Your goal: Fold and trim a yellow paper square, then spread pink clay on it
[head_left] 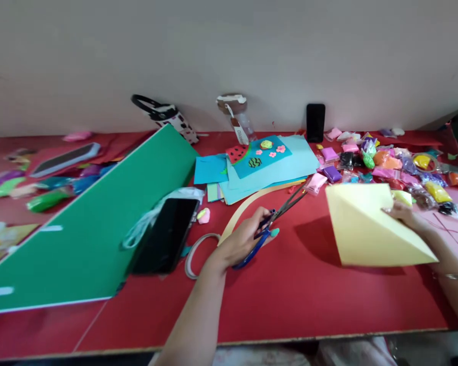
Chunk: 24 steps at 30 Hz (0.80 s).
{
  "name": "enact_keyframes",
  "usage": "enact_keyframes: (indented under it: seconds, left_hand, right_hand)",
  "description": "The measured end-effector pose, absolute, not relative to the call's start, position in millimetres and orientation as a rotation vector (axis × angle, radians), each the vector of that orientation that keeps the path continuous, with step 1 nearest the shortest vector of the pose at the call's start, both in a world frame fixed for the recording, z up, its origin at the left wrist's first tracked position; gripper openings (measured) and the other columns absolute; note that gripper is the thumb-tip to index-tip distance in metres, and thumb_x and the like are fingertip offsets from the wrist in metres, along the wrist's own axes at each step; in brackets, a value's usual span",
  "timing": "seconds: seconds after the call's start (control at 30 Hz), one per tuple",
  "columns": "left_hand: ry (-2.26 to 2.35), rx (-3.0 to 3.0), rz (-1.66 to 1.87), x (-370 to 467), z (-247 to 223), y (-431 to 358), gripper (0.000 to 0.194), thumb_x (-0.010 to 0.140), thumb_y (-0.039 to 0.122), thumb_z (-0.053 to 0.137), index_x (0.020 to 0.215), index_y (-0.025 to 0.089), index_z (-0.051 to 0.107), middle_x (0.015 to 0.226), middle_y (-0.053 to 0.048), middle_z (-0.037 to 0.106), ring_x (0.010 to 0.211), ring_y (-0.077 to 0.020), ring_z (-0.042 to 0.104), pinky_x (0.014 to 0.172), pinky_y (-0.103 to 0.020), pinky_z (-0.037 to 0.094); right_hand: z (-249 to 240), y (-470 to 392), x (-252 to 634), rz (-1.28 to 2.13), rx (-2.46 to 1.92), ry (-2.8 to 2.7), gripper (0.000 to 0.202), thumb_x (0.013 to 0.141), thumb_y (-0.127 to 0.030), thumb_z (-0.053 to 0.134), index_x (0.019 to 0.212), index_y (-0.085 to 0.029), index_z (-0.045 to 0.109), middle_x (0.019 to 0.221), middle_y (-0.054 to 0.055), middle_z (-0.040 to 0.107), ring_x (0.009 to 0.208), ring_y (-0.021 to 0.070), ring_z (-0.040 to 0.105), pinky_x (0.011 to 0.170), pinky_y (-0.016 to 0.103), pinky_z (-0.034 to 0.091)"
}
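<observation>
My left hand (248, 236) is closed around the blue handles of a pair of scissors (289, 204), whose blades point away toward the back right. On the other side, my right hand (404, 213) grips a sheet of pale yellow paper (361, 223) by its right part; the sheet is bent and held above the table. A gap separates the scissors from the paper. Near my left wrist lie a roll of tape (190, 259) and a curved cream paper strip (244, 204). Light blue sheets (278, 170) sit behind, topped by a blue card (265, 161) with watermelon and flower decorations.
A green board (99, 229) leans at the left, beside a phone (168, 236) on the red table (290, 305). Many small coloured clay packets (385, 160) spread over the back right. A bottle (234, 117) and another phone (315, 122) stand along the wall.
</observation>
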<state>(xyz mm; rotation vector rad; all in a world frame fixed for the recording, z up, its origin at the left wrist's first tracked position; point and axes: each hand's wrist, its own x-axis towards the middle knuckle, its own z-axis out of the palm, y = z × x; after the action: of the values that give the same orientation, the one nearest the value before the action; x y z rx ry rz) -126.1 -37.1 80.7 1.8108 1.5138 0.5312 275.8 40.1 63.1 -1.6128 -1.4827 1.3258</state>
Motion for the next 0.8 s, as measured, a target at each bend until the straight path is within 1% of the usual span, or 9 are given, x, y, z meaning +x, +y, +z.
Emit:
enact_keyframes:
  seconds: [0.07,0.13,0.2,0.3,0.4,0.47,0.53,0.63,0.8]
  left_hand:
    - [1.592,1.812,0.428,-126,80,-35,0.030,0.079,0.050,0.050,0.090,0.023,0.042,0.083,-0.001,0.059,0.074,-0.0192,0.060,0.068,-0.031,0.049]
    - [1.695,1.810,0.292,-126,77,-34,0.031,0.077,0.051,0.051,0.089,0.024,0.043,0.083,-0.003,0.063,0.078,-0.0232,0.063,0.069,-0.033,0.049]
    - [1.790,1.802,0.179,-127,73,-34,0.035,0.075,0.053,0.055,0.093,0.024,0.045,0.091,-0.007,0.068,0.087,-0.0278,0.066,0.070,-0.035,0.049]
    - [1.819,1.772,0.114,-128,71,-34,0.038,0.074,0.053,0.054,0.098,0.024,0.045,0.103,-0.010,0.068,0.096,-0.0298,0.067,0.072,-0.035,0.049]
    - [1.758,1.758,0.103,-128,72,-35,0.034,0.077,0.052,0.051,0.096,0.025,0.043,0.088,-0.004,0.068,0.083,-0.0261,0.067,0.065,-0.031,0.048]
    - [1.692,1.760,0.114,-126,75,-36,0.030,0.077,0.051,0.050,0.091,0.025,0.042,0.075,0.000,0.063,0.069,-0.0221,0.064,0.059,-0.028,0.046]
    - [1.625,1.761,0.117,-124,77,-37,0.028,0.077,0.050,0.050,0.086,0.025,0.041,0.068,0.003,0.057,0.061,-0.0188,0.059,0.057,-0.026,0.043]
    - [1.597,1.782,0.084,-120,80,-40,0.028,0.076,0.050,0.051,0.081,0.024,0.040,0.063,0.005,0.053,0.057,-0.0164,0.054,0.054,-0.025,0.039]
    - [1.619,1.821,0.137,-118,81,-43,0.034,0.073,0.053,0.057,0.083,0.024,0.044,0.058,0.006,0.050,0.053,-0.0147,0.049,0.050,-0.023,0.035]
  right_hand:
    - [52,38,273,1.417,-1.689,-1.614,0.037,0.068,-0.049,0.076,0.083,-0.017,0.067,0.070,0.007,0.070,0.059,0.0217,0.067,0.048,0.029,0.052]
    - [48,36,275,1.354,-1.731,-1.776,0.038,0.070,-0.049,0.075,0.089,-0.017,0.067,0.075,0.007,0.071,0.064,0.0209,0.067,0.051,0.027,0.051]
    - [45,35,279,1.282,-1.693,-1.842,0.042,0.072,-0.053,0.072,0.091,-0.016,0.068,0.079,0.008,0.072,0.067,0.0208,0.066,0.053,0.027,0.051]
    - [39,35,284,1.390,-1.623,-1.724,0.048,0.072,-0.059,0.069,0.092,-0.015,0.069,0.082,0.010,0.072,0.065,0.0197,0.065,0.053,0.028,0.051]
    - [32,34,285,1.373,-1.608,-1.626,0.049,0.069,-0.059,0.072,0.089,-0.014,0.071,0.064,0.004,0.064,0.051,0.0127,0.055,0.044,0.024,0.041]
    - [29,33,283,1.320,-1.611,-1.609,0.050,0.068,-0.059,0.072,0.087,-0.013,0.072,0.050,-0.002,0.050,0.042,0.0080,0.041,0.038,0.022,0.030]
    - [27,31,281,1.295,-1.622,-1.579,0.051,0.068,-0.060,0.071,0.084,-0.012,0.073,0.045,-0.006,0.039,0.039,0.0056,0.030,0.037,0.021,0.022]
    - [28,29,281,1.302,-1.615,-1.556,0.048,0.067,-0.060,0.072,0.080,-0.013,0.072,0.046,-0.007,0.034,0.040,0.0046,0.026,0.037,0.021,0.018]
    - [34,25,278,1.293,-1.529,-1.615,0.032,0.072,-0.048,0.072,0.076,-0.016,0.071,0.049,-0.007,0.032,0.043,0.0047,0.025,0.037,0.021,0.018]
